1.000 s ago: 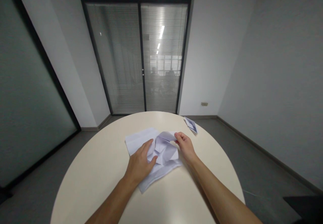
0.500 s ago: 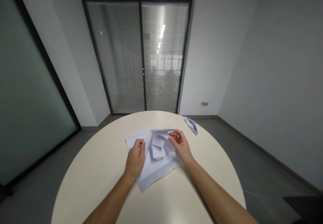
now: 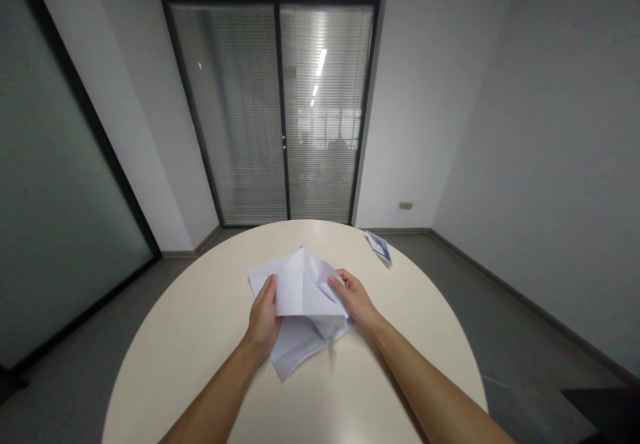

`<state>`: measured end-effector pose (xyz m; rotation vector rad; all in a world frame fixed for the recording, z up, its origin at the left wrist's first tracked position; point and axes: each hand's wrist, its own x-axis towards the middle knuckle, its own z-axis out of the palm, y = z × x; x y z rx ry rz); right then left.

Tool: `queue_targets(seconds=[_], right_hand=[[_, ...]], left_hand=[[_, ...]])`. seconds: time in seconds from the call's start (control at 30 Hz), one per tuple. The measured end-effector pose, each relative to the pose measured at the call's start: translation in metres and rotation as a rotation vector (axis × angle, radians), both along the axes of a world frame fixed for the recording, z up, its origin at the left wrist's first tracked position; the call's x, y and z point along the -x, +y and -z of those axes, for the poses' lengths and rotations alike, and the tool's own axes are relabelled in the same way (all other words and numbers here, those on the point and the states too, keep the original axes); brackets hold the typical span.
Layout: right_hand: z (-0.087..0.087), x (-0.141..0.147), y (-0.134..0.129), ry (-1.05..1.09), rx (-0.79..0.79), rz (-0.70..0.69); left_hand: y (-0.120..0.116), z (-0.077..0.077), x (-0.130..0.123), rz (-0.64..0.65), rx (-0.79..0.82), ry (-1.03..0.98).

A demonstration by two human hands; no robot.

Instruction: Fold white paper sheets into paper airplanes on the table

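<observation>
Both hands grip creased paper — flat paper beneath, folded piece beyond.

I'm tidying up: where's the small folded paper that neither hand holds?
In the head view, the small folded paper lies at the far right edge of the round table, beyond the right hand.

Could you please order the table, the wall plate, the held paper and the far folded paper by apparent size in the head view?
1. Table, cut off by the picture's bottom edge
2. Held paper
3. Far folded paper
4. Wall plate
</observation>
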<state>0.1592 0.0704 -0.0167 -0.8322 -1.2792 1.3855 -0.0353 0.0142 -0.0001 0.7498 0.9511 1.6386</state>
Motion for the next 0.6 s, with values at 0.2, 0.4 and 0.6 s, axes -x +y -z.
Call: queue_targets(seconds=[0.2, 0.4, 0.6], right_hand=[[-0.012, 0.002, -0.003, 0.259, 0.009, 0.067], [-0.018, -0.002, -0.007, 0.197, -0.025, 0.061], [-0.002, -0.001, 0.005, 0.128, -0.098, 0.163]], left_hand=[[0.001, 0.004, 0.009, -0.131, -0.008, 0.219], [-0.003, 0.0, 0.009, -0.053, 0.022, 0.424], [-0.004, -0.004, 0.006, -0.024, 0.007, 0.486]])
